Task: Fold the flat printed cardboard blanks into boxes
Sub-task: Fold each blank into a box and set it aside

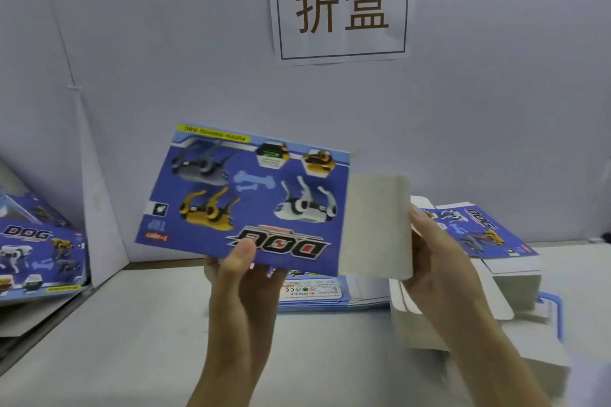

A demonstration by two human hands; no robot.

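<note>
Left fingers: the thumb (244,253) lies flat on the printed face at the lower edge of the blank (244,195), beside its upside-down "DOG" logo. The other fingers are out of sight behind the card, so the card is pinched between them.
Left hand: the left hand (238,274) comes up from below the blank, with the forearm rising from the bottom of the frame.
Right fingers: one fingertip (416,216) shows at the outer edge of the grey flap (375,225), and the rest are curled behind it in a grip on that edge.
Right hand: the right hand (439,261) sits just right of the blank, touching the flap.
Blank: held in the air and tilted toward the viewer. Its blue face shows robot dogs and a bone, all printed upside down.
Flap: this is the plain grey inner side of the blank, swung out from its right edge.
Below the blank: loose flat blanks (317,291) lie on the pale table (132,324), partly hidden by the left hand.
Right of the blank: a stack of blanks (476,231) with a blue printed sheet on top, resting on grey card behind the right hand.
Left of the blank: folded boxes (36,261) with the same dog print lean near the table's edge.
Above the blank: a white sign (340,5) with two large brown characters is fixed to the grey wall (165,43).
</note>
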